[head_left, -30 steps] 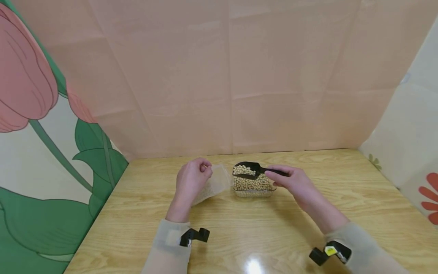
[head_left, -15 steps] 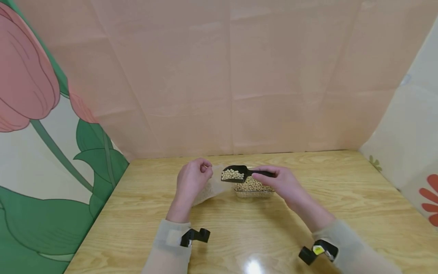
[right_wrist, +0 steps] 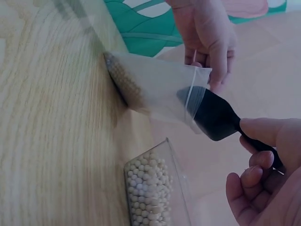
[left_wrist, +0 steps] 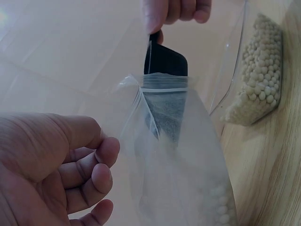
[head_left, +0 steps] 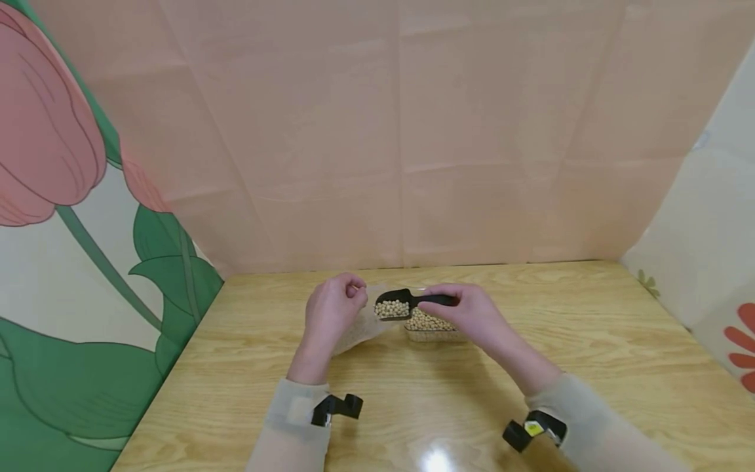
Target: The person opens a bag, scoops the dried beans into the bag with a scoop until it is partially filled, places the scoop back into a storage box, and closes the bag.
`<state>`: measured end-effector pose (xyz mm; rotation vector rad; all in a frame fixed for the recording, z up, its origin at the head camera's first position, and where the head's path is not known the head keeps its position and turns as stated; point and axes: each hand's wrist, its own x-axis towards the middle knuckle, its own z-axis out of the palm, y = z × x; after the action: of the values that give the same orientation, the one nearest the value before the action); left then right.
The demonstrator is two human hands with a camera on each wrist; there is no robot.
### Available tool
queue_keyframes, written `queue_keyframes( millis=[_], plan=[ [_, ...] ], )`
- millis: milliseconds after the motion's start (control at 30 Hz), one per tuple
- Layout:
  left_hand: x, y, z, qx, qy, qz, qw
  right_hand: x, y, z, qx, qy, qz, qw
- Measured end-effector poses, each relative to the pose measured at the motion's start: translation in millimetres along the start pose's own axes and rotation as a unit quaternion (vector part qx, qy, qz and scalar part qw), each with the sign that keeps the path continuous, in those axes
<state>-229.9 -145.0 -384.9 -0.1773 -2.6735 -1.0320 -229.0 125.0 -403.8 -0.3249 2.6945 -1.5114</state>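
My left hand pinches the edge of a clear zip bag at its mouth, thumb against the curled forefinger. The bag stands tilted on the table with pale round beans in its bottom. In my right hand is the handle of a black scoop, held between thumb and fingers. A heap of beans lies in the scoop's bowl. Both wrist views show the scoop's front end inside the bag's mouth, past the zip strip. Behind the bag's plastic, the scoop's tip looks blurred.
A clear rectangular container full of the same beans stands right of the bag, partly under the right hand and scoop. The wooden table ends at a pink backdrop. A flower-printed panel borders the left side.
The right hand has carried the loaded scoop left from above the container to the bag's mouth. The left hand and the bag have stayed almost still.
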Motion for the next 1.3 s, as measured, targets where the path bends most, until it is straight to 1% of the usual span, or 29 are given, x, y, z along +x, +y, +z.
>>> queue_keyframes(
  millis=[367, 567, 700, 867, 1033, 1200, 1300],
  plan=[
    [0.2, -0.7, -0.3, 0.002, 0.003, 0.002, 1.0, -1, -16, 0, -0.057, 0.003, -0.057, 0.997],
    [0.2, -1.0, -0.2, 0.004, 0.001, 0.002, 1.0, -1, -19, -2, -0.078, 0.01, -0.061, 0.995],
    [0.2, -0.8, -0.3, 0.004, -0.001, 0.001, 1.0, -2, -19, -6, -0.079, 0.01, -0.061, 0.995],
    [0.5, -1.0, -0.1, 0.005, -0.004, -0.004, 1.0, -6, -16, -17, -0.058, 0.003, -0.055, 0.997],
    [0.7, -0.7, -0.6, 0.006, -0.004, -0.006, 1.0, -13, -10, -35, -0.041, 0.002, -0.037, 0.998],
    [0.4, -0.4, -1.1, 0.003, 0.0, -0.006, 1.0, -20, -6, -54, -0.048, 0.007, -0.015, 0.999],
    [-0.2, -0.4, -1.2, 0.0, -0.001, -0.007, 1.0, -22, -1, -63, -0.054, 0.011, -0.01, 0.998]
  ],
)
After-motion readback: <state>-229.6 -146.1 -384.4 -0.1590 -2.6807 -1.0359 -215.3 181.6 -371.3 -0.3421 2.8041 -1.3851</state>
